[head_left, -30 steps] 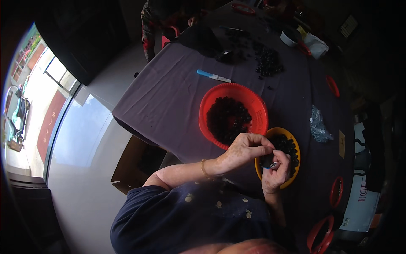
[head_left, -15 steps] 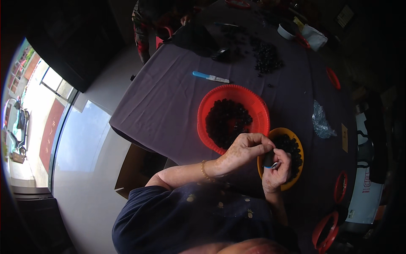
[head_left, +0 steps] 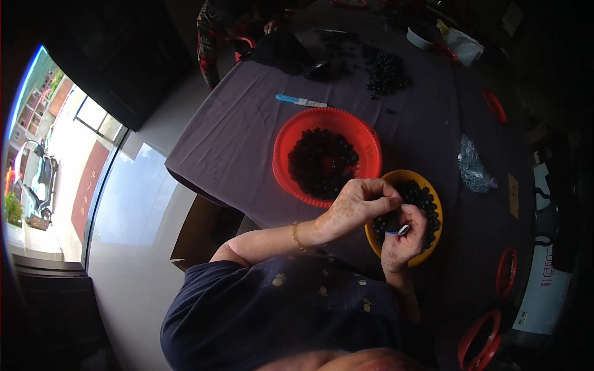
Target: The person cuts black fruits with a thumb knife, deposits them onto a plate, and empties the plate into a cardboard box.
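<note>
While both hands meet over the yellow bowl, the scene reads as follows.

Left hand: the left hand (head_left: 356,207) reaches in from the lower left, a thin bracelet (head_left: 297,236) on its wrist; its fingers are bent and drawn together, thumb and fingertips pinching a small dark fruit (head_left: 391,221) at the near rim of the yellow bowl.

Right hand: the right hand (head_left: 403,240) comes up from below, fingers curled shut around a small tool with a blue handle and a pale tip (head_left: 398,231); the tip lies right against the pinched fruit.

Yellow bowl: the yellow bowl (head_left: 433,199) sits on the table directly under the two hands, holding a heap of small dark round fruits (head_left: 417,198).

Red basket: a round red plastic basket (head_left: 288,139) stands just beyond and left of the yellow bowl, its rim touching or nearly touching it, filled in the middle with the same dark fruits (head_left: 322,162).

Table: a grey-purple cloth (head_left: 238,130) covers the table.

Spare tool: a blue-and-white handled tool (head_left: 300,101) lies on the cloth beyond the red basket.

Loose fruit: a dark pile (head_left: 385,71) lies farther back on the cloth.

Plastic bag: a crumpled clear bag (head_left: 473,166) lies to the right of the bowls.

Other person: someone in a patterned sleeve (head_left: 207,46) is at the table's far end.
</note>
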Demonstrator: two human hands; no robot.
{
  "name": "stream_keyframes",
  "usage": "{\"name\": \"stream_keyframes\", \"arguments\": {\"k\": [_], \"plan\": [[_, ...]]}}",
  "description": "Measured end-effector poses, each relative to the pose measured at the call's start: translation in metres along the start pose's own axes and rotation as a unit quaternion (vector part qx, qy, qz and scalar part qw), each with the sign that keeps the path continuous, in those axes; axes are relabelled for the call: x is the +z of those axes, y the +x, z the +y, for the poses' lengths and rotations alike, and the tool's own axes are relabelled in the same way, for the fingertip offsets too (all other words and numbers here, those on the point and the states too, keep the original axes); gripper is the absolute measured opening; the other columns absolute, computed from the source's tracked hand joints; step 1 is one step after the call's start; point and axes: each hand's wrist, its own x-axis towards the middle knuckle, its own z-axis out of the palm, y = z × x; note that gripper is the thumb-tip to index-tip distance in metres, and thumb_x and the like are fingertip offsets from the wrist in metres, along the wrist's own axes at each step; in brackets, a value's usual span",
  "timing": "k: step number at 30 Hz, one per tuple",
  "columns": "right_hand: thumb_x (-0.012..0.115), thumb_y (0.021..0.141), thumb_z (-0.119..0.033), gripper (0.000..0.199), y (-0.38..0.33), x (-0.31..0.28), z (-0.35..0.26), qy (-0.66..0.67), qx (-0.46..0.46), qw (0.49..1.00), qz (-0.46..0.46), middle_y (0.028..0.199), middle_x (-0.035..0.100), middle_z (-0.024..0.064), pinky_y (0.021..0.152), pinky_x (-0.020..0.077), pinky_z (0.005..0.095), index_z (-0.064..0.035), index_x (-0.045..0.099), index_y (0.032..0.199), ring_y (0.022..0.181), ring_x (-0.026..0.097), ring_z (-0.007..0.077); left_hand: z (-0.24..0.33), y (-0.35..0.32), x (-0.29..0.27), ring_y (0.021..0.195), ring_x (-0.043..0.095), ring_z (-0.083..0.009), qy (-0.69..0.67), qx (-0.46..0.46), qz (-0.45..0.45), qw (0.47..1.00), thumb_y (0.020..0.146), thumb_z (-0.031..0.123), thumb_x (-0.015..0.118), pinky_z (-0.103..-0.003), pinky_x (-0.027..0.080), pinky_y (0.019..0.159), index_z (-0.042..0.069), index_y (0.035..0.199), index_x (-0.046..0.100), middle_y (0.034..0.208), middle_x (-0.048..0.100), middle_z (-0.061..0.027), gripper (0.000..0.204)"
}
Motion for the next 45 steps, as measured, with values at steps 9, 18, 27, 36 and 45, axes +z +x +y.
{"name": "stream_keyframes", "arguments": {"k": [9,18,27,36,45], "plan": [[0.062,0.075,0.010,0.029,-0.001,-0.035,0.008,0.025,0.025,0.999,0.012,0.082,0.053,0.0057,0.059,0.0422,0.0221,0.0020,0.054,0.101,0.066,0.051,0.0123,-0.016,0.003,0.032,0.091,0.057,-0.0117,-0.083,0.008,-0.056,0.995,0.087,0.008,0.055,-0.025,0.045,0.082,-0.002,0.105,0.060,0.097,0.062,-0.0060,0.021],[0.064,0.076,0.008,0.030,0.001,-0.037,-0.007,0.026,0.039,0.998,-0.046,0.086,0.056,0.0027,0.067,0.0438,0.0204,0.0019,0.057,0.104,0.071,0.050,0.0086,-0.022,-0.002,0.014,0.097,0.053,-0.0138,-0.072,0.065,-0.066,0.993,0.080,0.004,0.063,-0.028,0.041,0.088,-0.001,0.105,0.061,0.103,0.059,-0.0066,0.026],[0.058,0.084,-0.001,0.026,0.012,-0.028,-0.025,0.022,0.038,0.991,-0.127,0.079,0.053,0.0027,0.062,0.0418,0.0209,0.0024,0.056,0.109,0.066,0.047,0.0078,-0.027,-0.011,-0.010,0.089,0.058,-0.0106,-0.049,0.132,-0.021,0.990,0.083,0.008,0.063,-0.024,0.047,0.081,-0.001,0.103,0.063,0.096,0.061,-0.0042,0.022],[0.051,0.088,-0.007,0.015,0.038,-0.023,-0.039,-0.142,0.044,0.966,-0.212,0.089,0.063,0.0106,0.071,0.0494,0.0307,-0.0019,0.059,0.101,0.082,0.063,0.0240,-0.025,-0.015,-0.023,0.086,0.058,-0.0106,-0.045,0.194,-0.009,0.980,0.082,0.010,0.065,-0.022,0.048,0.078,0.000,0.100,0.064,0.094,0.060,-0.0049,0.021],[0.067,0.078,-0.015,0.022,0.038,-0.014,-0.042,-0.148,0.002,0.968,-0.201,0.069,0.054,0.0054,0.053,0.0469,0.0314,-0.0039,0.057,0.095,0.060,0.057,0.0208,-0.024,-0.017,-0.030,0.084,0.055,-0.0088,-0.021,0.219,-0.010,0.976,0.080,0.013,0.066,-0.020,0.046,0.074,0.000,0.100,0.065,0.091,0.058,-0.0041,0.023]]}}
